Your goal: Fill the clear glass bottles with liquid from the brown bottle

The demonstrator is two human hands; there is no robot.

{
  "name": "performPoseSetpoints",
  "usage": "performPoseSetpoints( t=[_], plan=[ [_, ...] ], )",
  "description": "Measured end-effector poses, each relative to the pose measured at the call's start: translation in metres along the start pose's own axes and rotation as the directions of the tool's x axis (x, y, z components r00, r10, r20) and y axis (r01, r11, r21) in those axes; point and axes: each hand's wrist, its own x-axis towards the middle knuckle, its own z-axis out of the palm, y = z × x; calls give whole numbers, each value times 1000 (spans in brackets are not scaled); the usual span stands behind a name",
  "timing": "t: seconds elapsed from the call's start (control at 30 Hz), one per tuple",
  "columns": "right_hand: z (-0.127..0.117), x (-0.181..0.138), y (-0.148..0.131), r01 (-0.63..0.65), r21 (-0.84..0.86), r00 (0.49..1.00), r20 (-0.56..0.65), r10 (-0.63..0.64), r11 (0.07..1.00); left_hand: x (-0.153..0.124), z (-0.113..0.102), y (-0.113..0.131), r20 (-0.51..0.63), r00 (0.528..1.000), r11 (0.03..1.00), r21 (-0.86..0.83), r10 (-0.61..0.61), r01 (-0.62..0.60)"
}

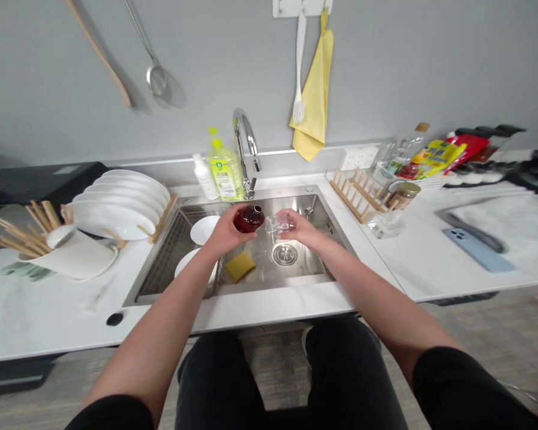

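Over the sink [314,272], my left hand [226,232] is closed around a dark red bottle [248,220]. The bottle leans to the right, and its small open mouth points toward my right hand [299,227]. That hand grips a clear glass [275,225], held close beside the bottle's mouth. Whether the two touch I cannot tell, and the glass's outline is faint. Below them in the basin lie a yellow sponge [240,267] and the drain [285,254]. White dishes [205,229] sit in the left part of the sink, partly behind my left arm.
The faucet [244,137] rises behind the sink, beside a dish soap bottle [225,170]. Plates [116,203] stand in a rack on the left, near a utensil holder [72,254]. A small black round piece [115,319] lies in front. At right are a wooden rack [354,194] and phone [477,249].
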Motion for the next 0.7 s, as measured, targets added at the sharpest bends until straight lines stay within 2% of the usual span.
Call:
performPoseSetpoints(
  t=[0.17,0.3,0.47,0.7],
  plan=[
    [-2,11,30,-11,-35,1000,7,11,999,4,8,-21,-2,1000,989,145,14,-13],
    [-7,13,46,16,-101,998,54,-11,995,-1,7,-28,66,997,955,290,38,-56],
    [-9,13,50,21,-146,997,71,-11,989,-3,3,-28,139,990,913,398,33,-86],
    [-10,13,44,6,-187,998,55,4,982,-3,4,-27,131,990,877,466,57,-112]
  ],
)
